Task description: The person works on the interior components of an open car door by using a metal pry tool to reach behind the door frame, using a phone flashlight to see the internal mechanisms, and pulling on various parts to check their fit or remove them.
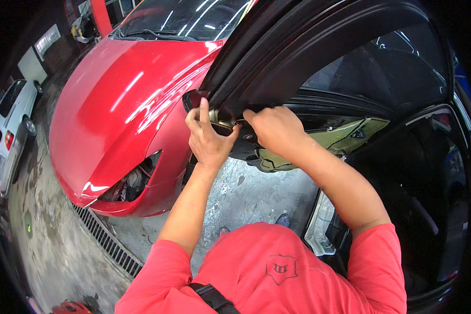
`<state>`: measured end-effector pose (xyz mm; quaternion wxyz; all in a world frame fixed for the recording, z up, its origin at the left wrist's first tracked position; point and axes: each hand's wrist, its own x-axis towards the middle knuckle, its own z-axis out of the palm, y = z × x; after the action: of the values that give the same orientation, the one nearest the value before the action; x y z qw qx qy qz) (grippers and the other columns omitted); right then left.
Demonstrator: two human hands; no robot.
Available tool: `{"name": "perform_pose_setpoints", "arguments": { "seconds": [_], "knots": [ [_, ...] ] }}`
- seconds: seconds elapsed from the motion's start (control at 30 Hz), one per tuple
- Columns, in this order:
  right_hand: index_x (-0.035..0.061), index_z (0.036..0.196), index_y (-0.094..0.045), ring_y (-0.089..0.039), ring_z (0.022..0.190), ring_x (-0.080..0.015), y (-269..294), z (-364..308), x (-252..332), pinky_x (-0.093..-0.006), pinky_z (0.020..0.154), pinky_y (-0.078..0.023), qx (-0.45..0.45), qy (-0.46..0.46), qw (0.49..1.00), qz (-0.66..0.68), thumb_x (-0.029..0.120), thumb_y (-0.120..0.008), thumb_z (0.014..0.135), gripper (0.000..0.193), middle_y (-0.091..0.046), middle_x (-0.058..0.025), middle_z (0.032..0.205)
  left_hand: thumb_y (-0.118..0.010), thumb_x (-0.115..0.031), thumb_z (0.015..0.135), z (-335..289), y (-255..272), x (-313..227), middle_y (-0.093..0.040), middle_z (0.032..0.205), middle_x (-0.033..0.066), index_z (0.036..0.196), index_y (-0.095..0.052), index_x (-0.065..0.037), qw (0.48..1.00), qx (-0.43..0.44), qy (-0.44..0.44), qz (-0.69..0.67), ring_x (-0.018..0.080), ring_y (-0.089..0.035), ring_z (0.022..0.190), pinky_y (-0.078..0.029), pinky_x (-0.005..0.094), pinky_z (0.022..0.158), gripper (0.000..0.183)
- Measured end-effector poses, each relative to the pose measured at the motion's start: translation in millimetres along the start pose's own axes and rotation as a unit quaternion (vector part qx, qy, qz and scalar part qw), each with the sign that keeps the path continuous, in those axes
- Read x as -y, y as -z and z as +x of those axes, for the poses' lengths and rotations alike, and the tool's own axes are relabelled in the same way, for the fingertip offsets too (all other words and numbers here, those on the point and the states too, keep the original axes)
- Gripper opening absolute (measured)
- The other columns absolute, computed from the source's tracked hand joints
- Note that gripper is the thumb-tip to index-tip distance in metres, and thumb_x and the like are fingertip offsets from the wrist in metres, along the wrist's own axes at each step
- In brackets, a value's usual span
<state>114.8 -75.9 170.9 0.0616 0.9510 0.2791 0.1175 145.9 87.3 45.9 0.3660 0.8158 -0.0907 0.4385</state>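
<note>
A dark car door stands open in front of me, with its inside facing me. At its front corner is what looks like a side mirror, dark and rounded. My left hand is curled round a brass-coloured, shiny part beside it, index finger pointing up and thumb beneath. My right hand is closed against the door just to the right, its fingertips near my left thumb. Whatever it may hold is hidden. Yellow-green lining shows on the door's lower inside.
A red car stands close on the left, its headlight opening exposed. The dark car interior lies to my right. A drain grate crosses the concrete floor. Farther left is a white car.
</note>
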Motion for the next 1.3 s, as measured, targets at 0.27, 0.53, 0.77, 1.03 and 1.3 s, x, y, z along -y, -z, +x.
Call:
{"name": "perform_pose_setpoints", "arguments": {
  "seconds": [0.27, 0.53, 0.77, 1.03, 1.3],
  "knots": [
    [0.0057, 0.095, -0.072, -0.075, 0.085, -0.0366, 3.8, 6.2, -7.7, -0.0468, 0.074, -0.059, 0.024, 0.028, 0.999, 0.017, 0.012, -0.068, 0.085, 0.013, -0.074, -0.0179, 0.086, -0.09, -0.012, 0.061, -13.8, -18.7, 4.0, -0.055, 0.097, 0.0099, 0.092, -0.075, -0.015, 0.989, -0.059, -0.137, -0.015, 0.0297, -0.057, 0.083, -0.047, 0.0425, 0.071, 0.034],
    [0.0066, 0.096, -0.073, -0.075, 0.09, -0.0347, 3.3, 6.0, -7.4, -0.0464, 0.08, -0.058, 0.038, 0.039, 0.998, 0.025, 0.015, -0.067, 0.087, 0.014, -0.075, -0.0166, 0.088, -0.089, -0.012, 0.061, -20.2, -24.7, -1.2, -0.054, 0.093, 0.0078, 0.096, -0.074, -0.016, 0.991, -0.09, -0.103, 0.006, 0.028, -0.057, 0.085, -0.047, 0.042, 0.073, 0.037],
    [0.0069, 0.093, -0.073, -0.076, 0.084, -0.0322, -2.6, 0.2, -12.3, -0.0439, 0.076, -0.059, -0.002, 0.067, 0.998, 0.001, 0.017, -0.067, 0.086, 0.014, -0.076, -0.0146, 0.086, -0.088, -0.014, 0.065, -15.1, -15.9, -8.6, -0.054, 0.092, 0.0081, 0.095, -0.074, -0.015, 0.987, -0.055, -0.144, 0.051, 0.0273, -0.057, 0.084, -0.046, 0.0414, 0.074, 0.033],
    [0.0055, 0.09, -0.072, -0.076, 0.081, -0.0259, -28.6, -1.3, 32.0, -0.0389, 0.07, -0.059, -0.067, -0.068, 0.991, -0.099, 0.019, -0.068, 0.084, 0.015, -0.076, -0.0123, 0.085, -0.094, -0.014, 0.062, -8.6, -0.7, 8.0, -0.055, 0.105, 0.0165, 0.14, -0.045, -0.002, 0.998, -0.036, -0.015, -0.05, 0.0387, -0.057, 0.097, -0.048, 0.0486, 0.085, 0.093],
    [0.0041, 0.086, -0.071, -0.077, 0.074, -0.0242, -40.4, 5.7, 27.5, -0.0355, 0.058, -0.06, -0.045, -0.045, 0.988, -0.138, 0.017, -0.065, 0.085, 0.014, -0.076, -0.0137, 0.081, -0.097, -0.016, 0.058, 53.1, 40.3, 28.1, -0.036, 0.153, 0.025, 0.164, -0.01, -0.011, 0.984, 0.166, -0.046, -0.054, 0.0438, -0.041, 0.14, -0.04, 0.0508, 0.116, 0.137]
  ]
}}
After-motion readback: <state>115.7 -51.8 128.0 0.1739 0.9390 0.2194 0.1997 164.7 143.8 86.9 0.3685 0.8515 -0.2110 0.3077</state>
